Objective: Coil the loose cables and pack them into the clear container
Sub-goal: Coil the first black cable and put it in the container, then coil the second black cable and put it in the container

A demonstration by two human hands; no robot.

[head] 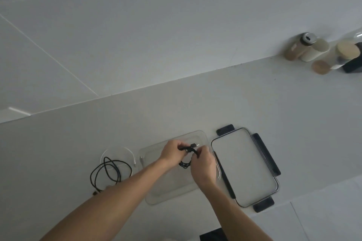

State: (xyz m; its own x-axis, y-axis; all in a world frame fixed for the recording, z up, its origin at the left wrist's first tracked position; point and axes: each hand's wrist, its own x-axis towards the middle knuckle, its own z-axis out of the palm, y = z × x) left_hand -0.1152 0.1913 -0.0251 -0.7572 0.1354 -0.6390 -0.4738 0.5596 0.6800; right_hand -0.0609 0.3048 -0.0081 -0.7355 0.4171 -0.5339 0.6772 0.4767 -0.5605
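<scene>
Here, you are looking down at a pale counter point(254, 100) that runs along a white wall. Both your hands meet above a clear container point(156, 188) that sits open on the counter near its front edge. Your left hand point(171, 151) has its fingers curled around a small bundle of black cable point(186, 162), gripping it near the top. Your right hand point(203, 164) is curled too, pinching the same cable from the other side. One plug end point(194, 145) sticks out between the two hands, pointing toward the wall. The coiled loops hang below your fingers, over the inside of the container.

Just to the right of the container lies its lid point(244, 166), flat on the counter, with dark clips on its edges. To the left of the container lie two more cables, loose on the counter: a black one point(109, 172) in wide loops, partly under your left forearm, and a white one point(117, 152) curving behind it, its end reaching close to the container's left wall.

Far off at the right, against the wall, stands a small group of jars point(313, 49).
</scene>
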